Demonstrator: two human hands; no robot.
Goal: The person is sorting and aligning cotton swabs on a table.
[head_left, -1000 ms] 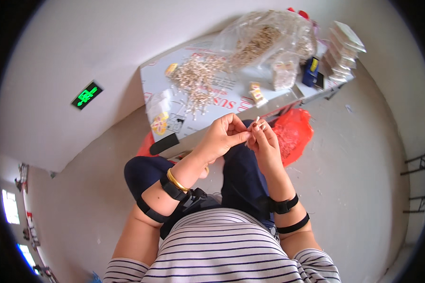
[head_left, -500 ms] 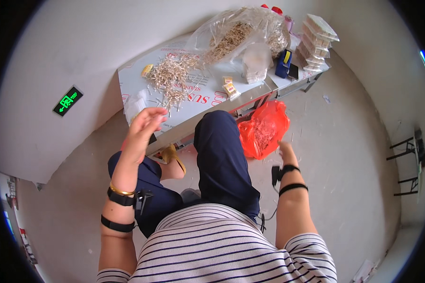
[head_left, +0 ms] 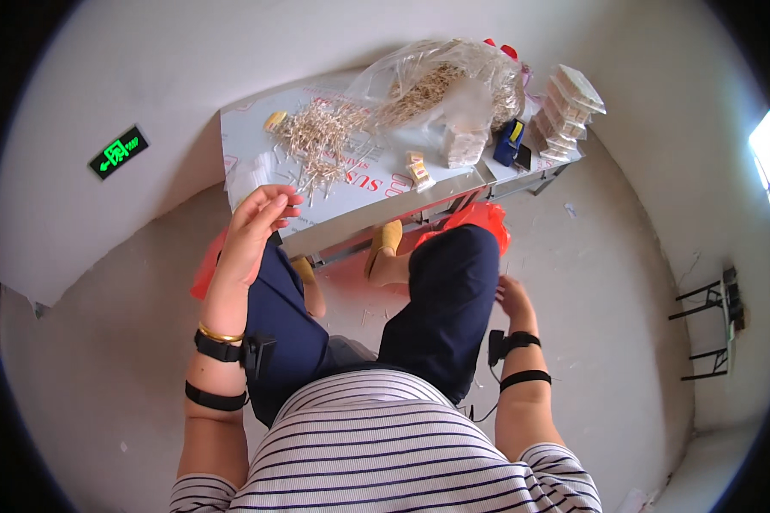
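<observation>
My left hand (head_left: 261,224) is raised at the table's near left edge, its fingers stretched forward and slightly curved. Nothing shows in it. Just beyond lie clear plastic sleeves (head_left: 250,173) and a loose heap of cotton swabs (head_left: 316,141). My right hand (head_left: 513,297) hangs low beside my right knee, fingers loosely apart, with nothing seen in it. A red plastic bag (head_left: 490,224) sits past that knee, mostly hidden by it. On the table stand a large clear bag of swabs (head_left: 428,90) and a pile of clear packets (head_left: 464,147).
The metal table (head_left: 308,224) has printed film on it. A yellow-and-white packet (head_left: 418,171), a blue tape dispenser (head_left: 508,143), a black phone (head_left: 523,159) and a stack of filled boxes (head_left: 566,115) stand on it. Another red bag (head_left: 205,269) shows by my left leg.
My right leg has swung right and now covers most of the red bag. My right hand has come down and inward beside the knee. The left hand stays nearly in place.
</observation>
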